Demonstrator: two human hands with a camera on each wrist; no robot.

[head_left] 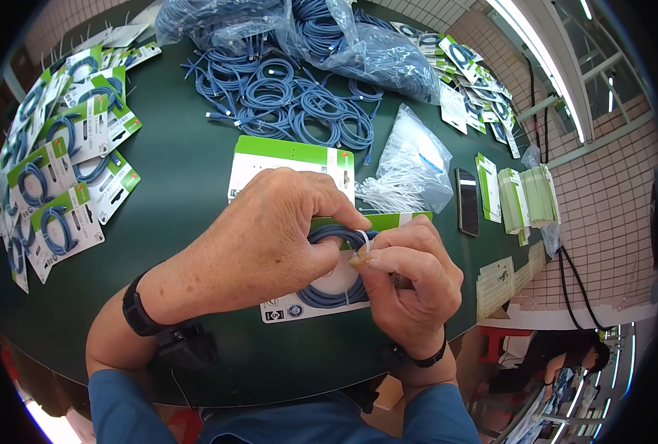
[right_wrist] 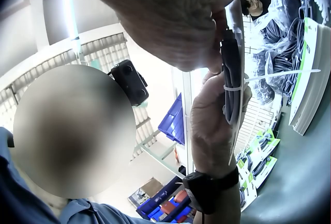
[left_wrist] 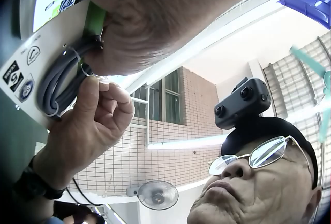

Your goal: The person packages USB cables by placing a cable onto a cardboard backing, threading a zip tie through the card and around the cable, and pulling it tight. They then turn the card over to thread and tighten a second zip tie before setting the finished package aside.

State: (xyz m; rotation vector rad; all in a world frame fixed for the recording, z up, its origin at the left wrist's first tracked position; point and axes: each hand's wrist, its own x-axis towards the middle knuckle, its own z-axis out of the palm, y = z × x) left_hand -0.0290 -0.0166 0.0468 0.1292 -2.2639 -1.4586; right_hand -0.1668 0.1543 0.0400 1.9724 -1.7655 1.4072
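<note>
A coiled blue-grey cable [head_left: 336,300] lies against a white and green packaging card [head_left: 275,309] in the head view. My left hand [head_left: 270,222] pinches the top of the coil between thumb and forefinger. At the coil's upper right, a white cable tie [head_left: 366,238] loops round the cable, and my right hand [head_left: 417,281] pinches it between thumb and forefinger. Another white tie [right_wrist: 234,88] binds the coil in the right wrist view, its long tail sticking out. The left wrist view shows the coil [left_wrist: 51,92] flat along the card, right fingertips at the tie.
Behind my hands lies a stack of cards [head_left: 292,146], with loose coiled cables [head_left: 270,103] beyond. A bag of white ties [head_left: 417,159] and a phone [head_left: 467,201] lie to the right. Carded cables [head_left: 70,177] pile up at left; blank cards [head_left: 542,194] stand at right.
</note>
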